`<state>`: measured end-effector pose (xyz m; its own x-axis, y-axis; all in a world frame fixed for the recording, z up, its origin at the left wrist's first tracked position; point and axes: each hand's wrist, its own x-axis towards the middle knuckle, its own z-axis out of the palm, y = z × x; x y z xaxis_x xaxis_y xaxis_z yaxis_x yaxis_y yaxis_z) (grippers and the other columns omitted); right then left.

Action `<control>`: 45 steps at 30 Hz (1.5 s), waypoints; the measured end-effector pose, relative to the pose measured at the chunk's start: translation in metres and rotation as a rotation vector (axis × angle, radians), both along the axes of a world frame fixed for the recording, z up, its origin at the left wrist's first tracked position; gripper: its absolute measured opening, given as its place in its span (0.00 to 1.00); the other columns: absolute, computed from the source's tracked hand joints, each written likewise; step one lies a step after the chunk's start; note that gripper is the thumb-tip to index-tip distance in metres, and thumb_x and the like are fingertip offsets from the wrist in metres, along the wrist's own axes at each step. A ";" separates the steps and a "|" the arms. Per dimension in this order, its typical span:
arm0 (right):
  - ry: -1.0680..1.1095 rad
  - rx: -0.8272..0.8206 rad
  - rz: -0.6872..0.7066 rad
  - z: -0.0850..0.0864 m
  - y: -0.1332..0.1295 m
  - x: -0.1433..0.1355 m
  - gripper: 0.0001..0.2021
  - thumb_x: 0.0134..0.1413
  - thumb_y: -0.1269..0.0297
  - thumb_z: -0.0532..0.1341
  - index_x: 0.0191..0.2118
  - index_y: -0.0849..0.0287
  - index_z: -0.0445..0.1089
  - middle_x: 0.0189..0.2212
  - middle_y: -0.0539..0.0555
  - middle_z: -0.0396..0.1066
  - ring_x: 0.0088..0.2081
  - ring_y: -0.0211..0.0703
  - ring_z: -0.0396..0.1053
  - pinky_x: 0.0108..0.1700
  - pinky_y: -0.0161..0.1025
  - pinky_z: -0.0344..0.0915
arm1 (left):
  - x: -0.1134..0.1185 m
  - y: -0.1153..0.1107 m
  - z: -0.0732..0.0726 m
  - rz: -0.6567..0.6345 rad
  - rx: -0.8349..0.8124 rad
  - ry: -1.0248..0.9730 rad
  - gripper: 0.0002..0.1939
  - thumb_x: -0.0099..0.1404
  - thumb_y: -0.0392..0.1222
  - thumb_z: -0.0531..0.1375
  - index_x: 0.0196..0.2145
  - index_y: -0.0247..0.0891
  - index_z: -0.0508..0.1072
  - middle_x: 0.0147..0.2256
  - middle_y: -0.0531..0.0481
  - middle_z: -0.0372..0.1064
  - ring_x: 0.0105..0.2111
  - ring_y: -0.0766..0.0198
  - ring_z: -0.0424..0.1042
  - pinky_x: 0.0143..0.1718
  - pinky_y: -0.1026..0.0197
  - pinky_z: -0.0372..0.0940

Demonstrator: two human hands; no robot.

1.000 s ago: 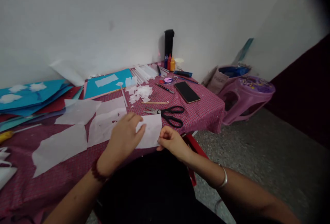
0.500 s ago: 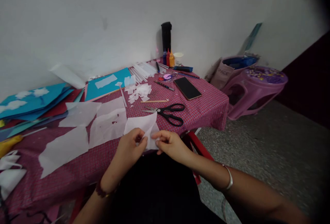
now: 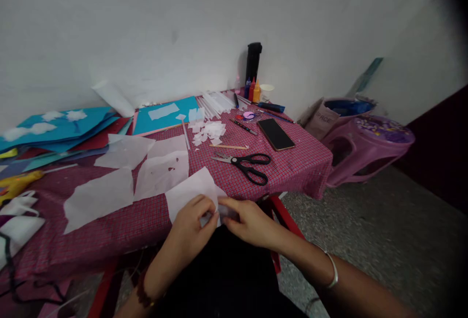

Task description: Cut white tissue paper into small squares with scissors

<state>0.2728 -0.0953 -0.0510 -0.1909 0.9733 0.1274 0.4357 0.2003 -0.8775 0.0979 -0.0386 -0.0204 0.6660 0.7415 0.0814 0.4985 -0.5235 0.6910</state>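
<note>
A sheet of thin white paper lies at the table's front edge under both hands. My left hand pinches the paper's right part between thumb and fingers. Close beside it, my right hand has its index finger stretched along the paper and its thumb bent below, around the right edge. Black-handled scissors lie just beyond, blades pointing left and slightly apart. To the left, several thin white sheets are spread on the cloth. Small cut white paper pieces form a pile farther back.
A phone, a wooden stick and a pen lie behind the scissors. Paint bottles stand by the wall. Blue sheets and a yellow glue gun are at left. A pink stool stands at right.
The view has shifted, so the table appears farther right. The paper under my hands shows more of its left part, with its top corner moved left. Both hands stay close together on it.
</note>
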 end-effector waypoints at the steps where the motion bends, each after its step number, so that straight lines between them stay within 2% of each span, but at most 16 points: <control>1: 0.000 0.005 0.019 0.001 0.001 0.000 0.21 0.50 0.75 0.56 0.49 0.53 0.69 0.37 0.51 0.75 0.35 0.42 0.71 0.37 0.36 0.64 | 0.000 -0.001 0.002 -0.045 -0.028 -0.017 0.09 0.62 0.37 0.54 0.24 0.38 0.64 0.28 0.52 0.63 0.31 0.64 0.64 0.34 0.62 0.60; 4: -0.013 -0.022 0.028 -0.003 0.004 -0.001 0.13 0.49 0.75 0.57 0.40 0.57 0.73 0.32 0.51 0.74 0.33 0.42 0.70 0.36 0.36 0.64 | -0.004 0.002 0.007 -0.142 -0.171 -0.111 0.08 0.60 0.37 0.57 0.23 0.38 0.65 0.31 0.51 0.62 0.33 0.63 0.64 0.37 0.61 0.61; 6: 0.011 -0.068 0.012 -0.006 0.005 -0.002 0.12 0.50 0.74 0.57 0.39 0.57 0.74 0.33 0.51 0.75 0.34 0.43 0.71 0.38 0.37 0.65 | -0.011 0.008 0.010 -0.159 -0.277 -0.180 0.07 0.59 0.38 0.57 0.23 0.38 0.66 0.32 0.50 0.62 0.35 0.63 0.65 0.38 0.61 0.61; 11: 0.084 -0.174 -0.032 -0.013 0.004 -0.001 0.16 0.52 0.74 0.57 0.47 0.55 0.72 0.40 0.52 0.76 0.38 0.43 0.72 0.41 0.39 0.66 | -0.031 0.022 0.008 -0.044 -0.438 -0.276 0.07 0.60 0.41 0.57 0.25 0.37 0.66 0.30 0.52 0.61 0.32 0.65 0.63 0.35 0.63 0.60; 15: 0.120 -0.177 -0.008 -0.014 0.003 0.000 0.16 0.53 0.74 0.57 0.47 0.54 0.71 0.44 0.52 0.74 0.43 0.43 0.71 0.47 0.41 0.65 | -0.033 0.023 0.002 0.015 -0.525 -0.288 0.09 0.60 0.43 0.57 0.26 0.37 0.64 0.32 0.51 0.64 0.30 0.66 0.63 0.31 0.64 0.59; 21: 0.019 -0.041 0.023 0.005 -0.001 0.004 0.16 0.52 0.76 0.57 0.44 0.52 0.73 0.43 0.52 0.70 0.44 0.42 0.69 0.47 0.41 0.65 | -0.024 0.016 0.001 -0.042 -0.425 -0.252 0.09 0.58 0.41 0.56 0.23 0.38 0.60 0.38 0.45 0.69 0.39 0.59 0.68 0.37 0.60 0.64; 26: -0.085 0.045 0.003 0.022 -0.004 0.005 0.17 0.53 0.76 0.56 0.46 0.52 0.71 0.45 0.53 0.67 0.44 0.42 0.68 0.47 0.40 0.64 | -0.020 0.010 0.004 -0.138 -0.337 -0.180 0.07 0.56 0.35 0.54 0.22 0.39 0.59 0.37 0.48 0.69 0.38 0.62 0.68 0.39 0.61 0.63; 29: -0.117 0.031 0.048 0.024 -0.004 0.004 0.19 0.52 0.80 0.54 0.46 0.54 0.71 0.42 0.53 0.68 0.43 0.42 0.68 0.47 0.39 0.63 | -0.018 0.007 0.003 -0.131 -0.277 -0.109 0.05 0.55 0.36 0.56 0.24 0.39 0.61 0.32 0.51 0.67 0.34 0.63 0.67 0.37 0.62 0.63; 33: -0.103 0.030 0.080 0.026 -0.005 0.001 0.17 0.52 0.80 0.54 0.45 0.56 0.70 0.40 0.53 0.68 0.42 0.41 0.68 0.45 0.38 0.64 | -0.012 0.002 0.002 0.030 -0.216 0.038 0.08 0.56 0.44 0.60 0.30 0.40 0.64 0.27 0.55 0.65 0.27 0.64 0.65 0.28 0.63 0.59; 36: -0.084 0.034 0.111 0.030 -0.007 -0.001 0.15 0.55 0.78 0.53 0.42 0.56 0.71 0.39 0.53 0.68 0.42 0.41 0.68 0.45 0.38 0.64 | -0.008 0.000 0.004 0.060 -0.173 0.053 0.10 0.59 0.48 0.59 0.30 0.39 0.66 0.27 0.55 0.66 0.27 0.64 0.65 0.28 0.63 0.58; 40: -0.066 0.036 0.125 0.032 -0.009 0.000 0.16 0.56 0.78 0.53 0.44 0.54 0.71 0.40 0.53 0.68 0.43 0.41 0.67 0.47 0.39 0.64 | -0.006 0.001 0.005 -0.039 -0.169 0.022 0.09 0.64 0.42 0.53 0.27 0.38 0.67 0.26 0.55 0.65 0.27 0.67 0.64 0.27 0.65 0.56; 45: -0.069 0.023 0.076 0.025 -0.006 0.002 0.15 0.55 0.78 0.53 0.42 0.55 0.72 0.39 0.52 0.69 0.41 0.40 0.68 0.47 0.38 0.64 | -0.011 0.004 0.002 0.006 -0.171 0.023 0.10 0.63 0.39 0.51 0.24 0.38 0.64 0.22 0.56 0.61 0.24 0.68 0.61 0.25 0.65 0.53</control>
<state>0.2751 -0.1017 -0.0263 -0.2732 0.9527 0.1334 0.4773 0.2546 -0.8410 0.0869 -0.0349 -0.0181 0.6617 0.7472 -0.0615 0.5182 -0.3965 0.7578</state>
